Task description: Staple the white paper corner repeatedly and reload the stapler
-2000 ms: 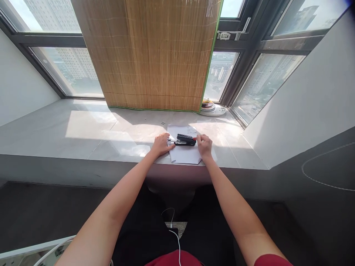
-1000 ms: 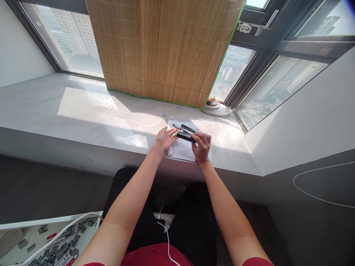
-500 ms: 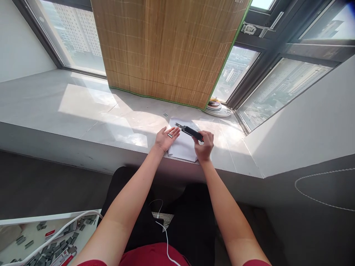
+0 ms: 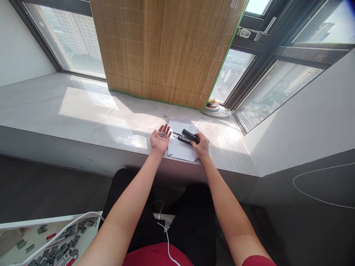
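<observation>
Nearest, at lower left, a white-rimmed container holds scattered grey staple strips, partly crossed by a white cable. Beyond, the left hand, palm up and loose, carries a small silvery strip; it has drawn away from the black, metal-railed stapler, so the two seem separated. The right hand grips the stapler's rear, lowered over white paper. Farther stand stacked round plates.

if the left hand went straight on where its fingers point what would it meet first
Likely the small grey strips lying on the windowsill, just beyond the left hand. The hand's height is unclear, so it might pass over them.
</observation>
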`<act>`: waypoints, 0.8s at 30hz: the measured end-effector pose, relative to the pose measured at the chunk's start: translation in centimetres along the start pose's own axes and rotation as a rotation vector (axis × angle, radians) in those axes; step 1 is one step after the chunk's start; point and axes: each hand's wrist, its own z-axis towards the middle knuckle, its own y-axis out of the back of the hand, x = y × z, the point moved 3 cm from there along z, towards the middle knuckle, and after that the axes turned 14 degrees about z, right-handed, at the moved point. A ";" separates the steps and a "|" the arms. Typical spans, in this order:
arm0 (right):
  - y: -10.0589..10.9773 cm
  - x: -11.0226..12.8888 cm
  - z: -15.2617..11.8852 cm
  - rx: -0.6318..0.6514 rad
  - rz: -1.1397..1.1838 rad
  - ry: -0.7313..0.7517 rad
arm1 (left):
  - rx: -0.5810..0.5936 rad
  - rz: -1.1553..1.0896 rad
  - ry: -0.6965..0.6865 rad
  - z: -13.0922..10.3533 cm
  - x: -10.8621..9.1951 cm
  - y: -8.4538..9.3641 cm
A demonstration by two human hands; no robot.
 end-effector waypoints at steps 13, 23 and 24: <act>-8.9 9.5 -3.0 0.244 -0.172 0.440 | 0.047 -0.008 0.011 0.1 0.0 0.4; -13.9 9.3 -0.4 0.338 -0.286 0.272 | 0.058 0.032 0.035 0.0 0.0 0.1; -13.8 9.4 -0.5 0.325 -0.285 0.281 | 0.064 0.035 0.040 0.0 0.0 0.0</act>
